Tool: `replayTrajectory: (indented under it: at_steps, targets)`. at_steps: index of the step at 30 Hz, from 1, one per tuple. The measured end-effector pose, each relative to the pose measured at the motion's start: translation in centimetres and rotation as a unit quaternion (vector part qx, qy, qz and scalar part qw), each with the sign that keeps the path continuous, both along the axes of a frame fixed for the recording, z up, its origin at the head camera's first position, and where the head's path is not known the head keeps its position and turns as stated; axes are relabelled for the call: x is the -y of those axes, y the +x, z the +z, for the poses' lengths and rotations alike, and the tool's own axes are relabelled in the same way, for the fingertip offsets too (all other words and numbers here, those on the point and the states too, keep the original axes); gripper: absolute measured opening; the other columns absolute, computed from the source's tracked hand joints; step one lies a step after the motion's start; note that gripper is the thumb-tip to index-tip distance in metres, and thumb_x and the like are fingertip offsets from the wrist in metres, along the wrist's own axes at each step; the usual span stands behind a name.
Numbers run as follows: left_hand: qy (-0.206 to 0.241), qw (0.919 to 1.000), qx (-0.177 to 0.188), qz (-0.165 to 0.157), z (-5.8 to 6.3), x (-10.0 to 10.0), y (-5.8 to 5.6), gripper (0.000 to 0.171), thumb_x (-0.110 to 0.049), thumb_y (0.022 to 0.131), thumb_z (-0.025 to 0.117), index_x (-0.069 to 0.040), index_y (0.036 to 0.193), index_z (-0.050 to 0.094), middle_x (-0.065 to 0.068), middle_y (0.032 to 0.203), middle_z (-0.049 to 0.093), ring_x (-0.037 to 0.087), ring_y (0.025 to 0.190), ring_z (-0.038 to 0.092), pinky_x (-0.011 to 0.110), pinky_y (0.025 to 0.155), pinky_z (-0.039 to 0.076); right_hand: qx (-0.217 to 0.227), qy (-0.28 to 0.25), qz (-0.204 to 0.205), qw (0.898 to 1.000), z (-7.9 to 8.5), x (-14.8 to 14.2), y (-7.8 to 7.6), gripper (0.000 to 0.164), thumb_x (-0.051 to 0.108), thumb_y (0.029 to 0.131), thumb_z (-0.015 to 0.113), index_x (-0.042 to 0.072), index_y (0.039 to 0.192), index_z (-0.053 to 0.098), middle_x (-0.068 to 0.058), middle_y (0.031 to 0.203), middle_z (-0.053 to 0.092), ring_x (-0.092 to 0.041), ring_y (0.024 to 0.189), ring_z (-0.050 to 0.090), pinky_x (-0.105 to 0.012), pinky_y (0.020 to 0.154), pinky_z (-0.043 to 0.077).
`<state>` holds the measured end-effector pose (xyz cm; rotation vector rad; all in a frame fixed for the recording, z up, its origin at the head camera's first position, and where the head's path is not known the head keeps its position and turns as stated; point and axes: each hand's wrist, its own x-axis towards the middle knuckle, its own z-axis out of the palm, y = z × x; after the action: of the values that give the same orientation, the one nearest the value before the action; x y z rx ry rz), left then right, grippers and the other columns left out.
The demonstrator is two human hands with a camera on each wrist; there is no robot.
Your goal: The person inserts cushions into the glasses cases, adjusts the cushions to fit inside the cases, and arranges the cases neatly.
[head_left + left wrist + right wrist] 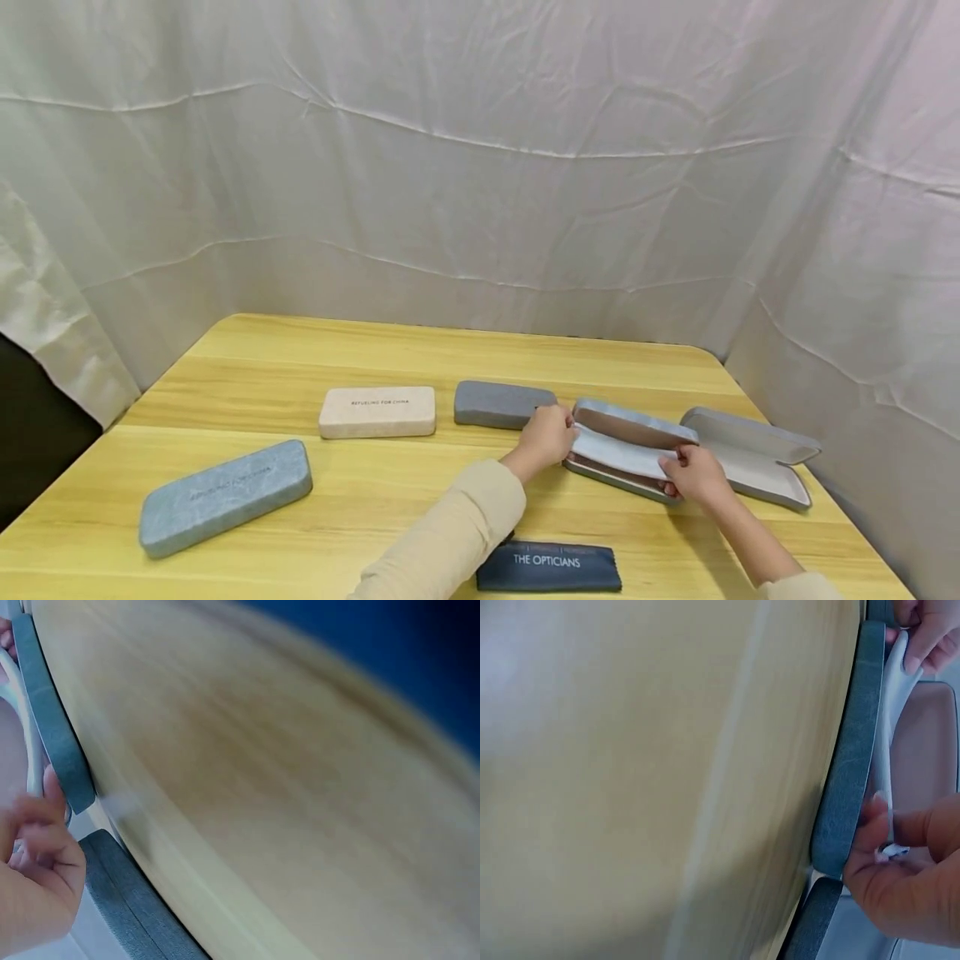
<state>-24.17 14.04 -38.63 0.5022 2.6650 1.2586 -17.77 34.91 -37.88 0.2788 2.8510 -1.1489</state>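
A pale blue folded cloth (622, 454) stretches between both hands, inside an open blue glasses case (637, 422). My left hand (549, 433) pinches the cloth's left end. At its other end, my right hand (697, 477) grips it between thumb and fingers. The right wrist view shows the cloth (901, 675) as a thin folded strip running along the case's front wall (849, 750), with the right fingers at the rim. Beyond the cloth, the case's brownish lining partly shows. In the left wrist view the left hand (41, 877) is at the case's corner.
A second open case, grey (750, 437), stands just right. Left of the hands are closed cases: dark grey (498, 404), cream (377, 412) and blue (225, 497). A dark "THE OPTICIANS" cloth (551, 575) lies at the table's front, partly behind the left sleeve.
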Motion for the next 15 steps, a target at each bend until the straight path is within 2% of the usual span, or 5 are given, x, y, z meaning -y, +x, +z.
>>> replayTrajectory:
  at_steps: [2, 5, 8, 12, 15]
  targets:
    - [-0.019, 0.9998, -0.006, 0.006, 0.1, -0.2, 0.2, 0.017, -0.016, 0.092, 0.056, -0.009, 0.077, 0.057, -0.001, 0.057, 0.054, 0.008, 0.048, 0.055, 0.020, 0.044, 0.037, -0.001, 0.033, 0.000, 0.999, 0.0, 0.0, 0.1, 0.036, 0.006, 0.094, 0.044, -0.022, 0.115, 0.039, -0.016, 0.072, 0.057, -0.015, 0.058, 0.058, -0.030, 0.056, 0.047]
    - [-0.061, 0.9976, -0.030, 0.016, 0.0, -0.6, 0.2, 0.024, -0.019, 0.091, 0.059, -0.012, 0.068, 0.055, -0.004, 0.055, 0.053, 0.005, 0.047, 0.051, 0.020, 0.044, 0.037, -0.007, 0.102, 0.005, 0.995, 0.2, 0.1, 0.3, 0.041, 0.011, 0.093, 0.046, -0.023, 0.117, 0.042, -0.028, 0.084, 0.059, -0.028, 0.072, 0.060, -0.038, 0.066, 0.048]
    - [-0.106, 0.9921, -0.060, 0.029, -0.1, -1.1, 0.1, 0.034, -0.023, 0.089, 0.062, -0.013, 0.059, 0.051, -0.003, 0.053, 0.051, 0.006, 0.046, 0.046, 0.021, 0.043, 0.036, -0.015, 0.144, 0.006, 0.989, 0.3, 0.1, 0.5, 0.030, 0.013, 0.092, 0.048, -0.016, 0.097, 0.052, -0.028, 0.080, 0.054, -0.031, 0.071, 0.053, -0.038, 0.063, 0.044]
    - [-0.163, 0.9810, -0.093, 0.048, -0.1, -1.5, 0.0, 0.027, -0.028, 0.087, 0.065, -0.012, 0.066, 0.061, -0.002, 0.061, 0.059, 0.007, 0.048, 0.048, 0.022, 0.042, 0.038, -0.028, 0.168, 0.003, 0.985, 0.3, 0.3, 0.9, 0.029, 0.011, 0.090, 0.052, 0.005, 0.063, 0.042, -0.005, 0.056, 0.037, -0.017, 0.053, 0.037, -0.028, 0.050, 0.030]
    - [-0.199, 0.9726, -0.104, 0.061, 0.0, -1.7, 0.2, 0.019, -0.030, 0.086, 0.065, -0.013, 0.078, 0.069, -0.002, 0.069, 0.064, 0.007, 0.049, 0.049, 0.021, 0.042, 0.039, -0.025, 0.198, -0.003, 0.980, 0.4, 0.6, 1.0, 0.036, 0.014, 0.089, 0.054, 0.012, 0.058, 0.036, 0.000, 0.053, 0.032, -0.014, 0.049, 0.033, -0.026, 0.048, 0.028]
